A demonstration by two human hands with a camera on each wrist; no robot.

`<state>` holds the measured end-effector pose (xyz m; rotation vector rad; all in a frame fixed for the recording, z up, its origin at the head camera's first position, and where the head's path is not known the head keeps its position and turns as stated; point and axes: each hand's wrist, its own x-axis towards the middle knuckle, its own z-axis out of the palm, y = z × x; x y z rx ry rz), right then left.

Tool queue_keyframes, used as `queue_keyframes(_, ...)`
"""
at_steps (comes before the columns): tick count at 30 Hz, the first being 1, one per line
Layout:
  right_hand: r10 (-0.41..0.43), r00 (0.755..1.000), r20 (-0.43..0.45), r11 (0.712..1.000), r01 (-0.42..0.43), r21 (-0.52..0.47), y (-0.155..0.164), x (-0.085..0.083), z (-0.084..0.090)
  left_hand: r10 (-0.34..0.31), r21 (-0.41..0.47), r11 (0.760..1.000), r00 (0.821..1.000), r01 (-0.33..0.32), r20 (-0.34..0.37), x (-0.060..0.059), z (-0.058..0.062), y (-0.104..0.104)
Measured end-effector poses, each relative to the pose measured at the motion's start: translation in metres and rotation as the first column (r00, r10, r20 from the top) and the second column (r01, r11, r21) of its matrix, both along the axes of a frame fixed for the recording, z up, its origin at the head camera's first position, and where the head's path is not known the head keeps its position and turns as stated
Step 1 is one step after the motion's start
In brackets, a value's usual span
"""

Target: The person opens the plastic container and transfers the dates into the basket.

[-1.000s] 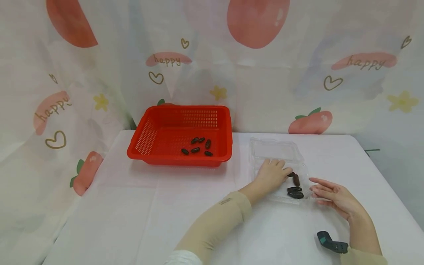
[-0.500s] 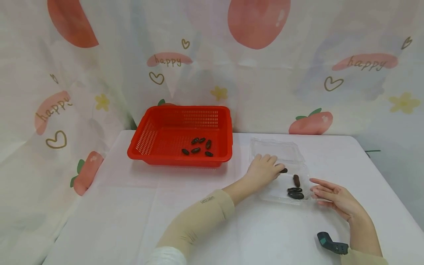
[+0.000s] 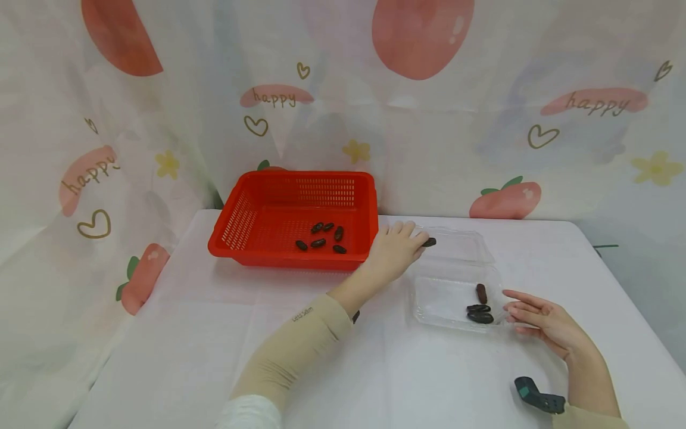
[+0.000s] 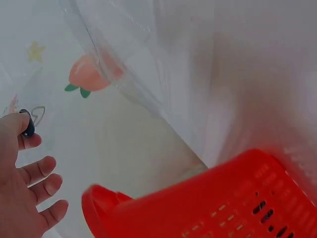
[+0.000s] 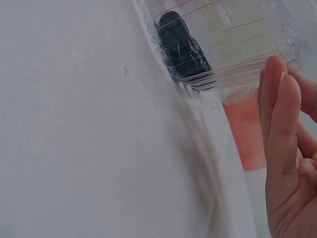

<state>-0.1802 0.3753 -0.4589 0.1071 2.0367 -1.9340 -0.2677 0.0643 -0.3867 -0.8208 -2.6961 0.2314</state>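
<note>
My left hand (image 3: pixel 395 253) is just right of the red basket (image 3: pixel 292 260) in the head view. It pinches a dark brown date (image 3: pixel 430 242) between thumb and index finger; the left wrist view shows this date (image 4: pixel 27 124) with the other fingers spread. Several dates (image 3: pixel 318 243) lie on the basket's floor. Beside my right hand (image 3: pixel 549 325) sits a clear plastic clamshell box (image 3: pixel 442 304), its lid folded back. More dates (image 3: pixel 480 318) lie at the box's right side. My right fingers (image 5: pixel 282 114) are relaxed, fingertips right at the box's edge.
A white-covered table (image 3: pixel 429 381) bears everything. Behind it hangs a printed curtain (image 3: pixel 455 143), close to the basket's back. A dark device (image 3: pixel 538 396) is strapped at my right wrist, just over the table.
My left hand has lifted a date out of the clear box and carried it left and back toward the red basket. My right hand has stayed by the box.
</note>
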Motion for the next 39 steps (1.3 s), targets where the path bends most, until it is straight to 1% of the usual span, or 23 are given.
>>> queue_keyframes(5, -0.008, 1.0, 0.01, 1.0, 0.008, 0.016, -0.001, 0.0, 0.0, 0.077, 0.053, 0.996, 0.997, -0.076, -0.018, -0.016, 0.003, -0.024)
queue_keyframes(10, -0.008, 1.0, 0.018, 1.0, 0.009, -0.015, -0.001, 0.0, 0.001, 0.152, 0.129, 0.98, 0.988, -0.149, -0.009, -0.031, 0.001, -0.052)
queue_keyframes(13, -0.008, 1.0, 0.017, 1.0, 0.008, -0.026, -0.001, 0.0, 0.002, 0.189, 0.152, 0.97, 0.982, -0.189, 0.015, -0.039, 0.001, -0.069)
queue_keyframes(16, -0.013, 1.0, 0.019, 1.0, 0.013, -0.018, -0.001, 0.001, 0.002, 0.227, 0.169, 0.957, 0.972, -0.236, 0.067, -0.046, 0.001, -0.086)
queue_keyframes(19, -0.018, 0.999, 0.027, 1.0, 0.018, -0.005, -0.001, 0.0, 0.002, 0.273, 0.17, 0.942, 0.954, -0.291, 0.124, -0.055, -0.002, -0.103)
queue_keyframes(24, 0.0, 1.0, 0.017, 1.0, 0.001, -0.015, -0.001, 0.0, 0.003, 0.356, 0.138, 0.913, 0.914, -0.385, 0.194, -0.07, -0.009, -0.132)
queue_keyframes(30, 0.007, 1.0, 0.014, 1.0, -0.007, -0.005, -0.001, -0.001, 0.004, 0.417, 0.127, 0.876, 0.864, -0.465, 0.282, -0.08, -0.016, -0.16)
queue_keyframes(33, 0.009, 1.0, 0.015, 1.0, -0.009, -0.006, -0.001, -0.001, 0.005, 0.438, 0.102, 0.865, 0.839, -0.491, 0.322, -0.082, -0.02, -0.171)
queue_keyframes(36, 0.003, 1.0, 0.019, 1.0, -0.003, -0.013, -0.002, 0.0, 0.004, 0.449, 0.082, 0.862, 0.827, -0.501, 0.339, -0.084, -0.022, -0.178)
queue_keyframes(39, 0.007, 1.0, 0.017, 1.0, -0.006, -0.017, -0.001, 0.0, 0.004, 0.457, 0.066, 0.861, 0.823, -0.505, 0.338, -0.085, -0.024, -0.183)
